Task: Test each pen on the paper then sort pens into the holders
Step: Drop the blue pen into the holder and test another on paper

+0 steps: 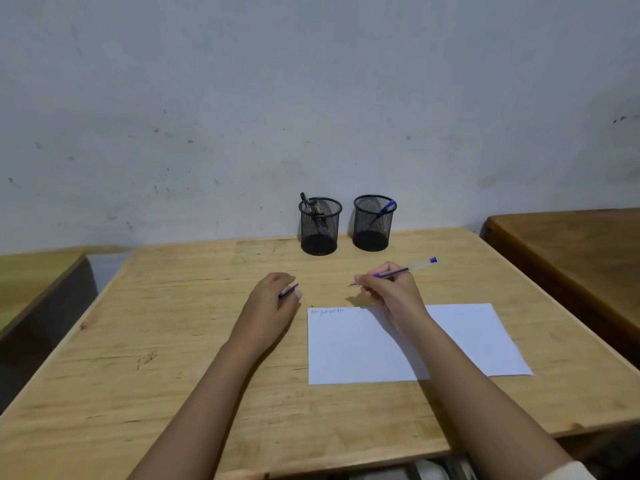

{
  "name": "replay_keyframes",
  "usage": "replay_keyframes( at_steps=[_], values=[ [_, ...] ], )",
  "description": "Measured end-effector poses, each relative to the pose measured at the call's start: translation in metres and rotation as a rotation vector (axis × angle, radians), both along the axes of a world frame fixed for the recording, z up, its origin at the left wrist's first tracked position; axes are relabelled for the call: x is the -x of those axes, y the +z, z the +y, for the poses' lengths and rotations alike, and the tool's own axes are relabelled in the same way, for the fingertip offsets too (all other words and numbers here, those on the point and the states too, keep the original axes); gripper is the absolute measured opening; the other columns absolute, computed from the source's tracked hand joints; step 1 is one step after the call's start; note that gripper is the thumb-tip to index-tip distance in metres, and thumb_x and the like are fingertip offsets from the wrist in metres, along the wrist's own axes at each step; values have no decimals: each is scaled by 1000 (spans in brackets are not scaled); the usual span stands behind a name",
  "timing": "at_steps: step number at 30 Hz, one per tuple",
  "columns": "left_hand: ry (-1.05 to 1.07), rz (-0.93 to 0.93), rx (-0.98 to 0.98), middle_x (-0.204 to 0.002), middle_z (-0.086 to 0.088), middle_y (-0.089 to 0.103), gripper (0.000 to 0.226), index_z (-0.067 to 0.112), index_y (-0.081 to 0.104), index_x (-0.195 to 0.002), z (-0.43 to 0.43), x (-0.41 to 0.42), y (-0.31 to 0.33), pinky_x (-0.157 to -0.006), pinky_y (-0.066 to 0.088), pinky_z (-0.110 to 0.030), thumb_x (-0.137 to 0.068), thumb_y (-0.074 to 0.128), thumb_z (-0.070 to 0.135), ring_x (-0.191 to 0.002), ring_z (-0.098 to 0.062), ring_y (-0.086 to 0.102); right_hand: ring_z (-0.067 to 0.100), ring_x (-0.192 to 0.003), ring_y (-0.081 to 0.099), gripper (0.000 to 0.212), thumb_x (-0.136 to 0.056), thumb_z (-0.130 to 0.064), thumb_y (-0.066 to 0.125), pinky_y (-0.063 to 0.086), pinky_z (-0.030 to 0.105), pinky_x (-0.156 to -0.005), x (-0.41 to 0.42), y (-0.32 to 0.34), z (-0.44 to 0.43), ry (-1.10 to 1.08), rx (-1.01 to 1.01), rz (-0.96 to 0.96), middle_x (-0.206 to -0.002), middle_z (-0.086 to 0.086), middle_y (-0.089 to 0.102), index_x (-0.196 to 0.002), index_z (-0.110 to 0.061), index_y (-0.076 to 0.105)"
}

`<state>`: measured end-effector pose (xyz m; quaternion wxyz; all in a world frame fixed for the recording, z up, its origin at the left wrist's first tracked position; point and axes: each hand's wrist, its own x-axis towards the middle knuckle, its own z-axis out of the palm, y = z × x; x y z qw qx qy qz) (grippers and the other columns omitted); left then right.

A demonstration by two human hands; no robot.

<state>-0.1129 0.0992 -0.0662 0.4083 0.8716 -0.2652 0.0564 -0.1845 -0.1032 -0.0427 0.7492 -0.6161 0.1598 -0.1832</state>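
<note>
My right hand (pixel 388 289) grips a clear pen with a blue end (pixel 412 266), its bare tip pointing left just above the table, beyond the top edge of the white paper (pixel 346 348). Blue scribbles (pixel 325 311) mark the paper's top left corner. My left hand (pixel 273 299) rests on the table left of the paper, closed on a blue pen cap (pixel 288 291). Two black mesh holders stand at the back by the wall: the left holder (pixel 319 226) has dark pens in it, the right holder (pixel 373 223) has one blue pen (pixel 384 210).
The work sits on a light wooden table (pixel 173 341). A darker wooden table (pixel 571 258) stands close at the right and another table (pixel 34 278) at the left. The grey wall rises right behind the holders.
</note>
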Motion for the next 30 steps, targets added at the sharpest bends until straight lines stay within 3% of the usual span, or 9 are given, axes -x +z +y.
replay_keyframes(
  at_steps=[4,7,9,16,30],
  values=[
    [-228,12,-124,-141,15,45,45,24,47,-135,-5,31,1,-107,32,-23,-93,49,42,-132,-3,38,14,-41,50,26,-75,15,59,44,19,-43,-5,-1,11,8,-13,-19,-57,15,57,-68,-7,46],
    [-349,46,-334,-155,18,18,59,28,26,-147,-9,44,-9,-115,13,-21,-94,40,51,-144,2,10,15,-40,49,31,-75,14,58,44,19,-43,-6,-5,18,-9,-44,-11,-52,14,53,-61,-8,42],
    [-344,3,-447,-158,13,6,63,26,14,-150,-11,45,-14,-117,4,-22,-96,33,52,-145,-1,1,14,-38,47,33,-73,12,60,44,21,-43,-6,-10,22,-59,-1,38,-45,8,48,-57,-9,39],
    [-333,-28,-529,-159,12,-3,62,26,6,-150,-14,44,-19,-118,-2,-24,-97,26,52,-145,-1,-6,7,-36,34,30,-65,9,59,34,17,-39,-12,-23,27,-136,286,96,-52,7,31,-58,-10,36],
    [-336,-21,-557,-159,11,-3,63,25,4,-151,-13,43,-19,-116,-4,-23,-97,23,53,-145,-2,-6,15,-46,29,38,-63,7,58,29,21,-44,-16,-27,25,-108,365,77,-53,6,27,-53,-13,28]
  ],
)
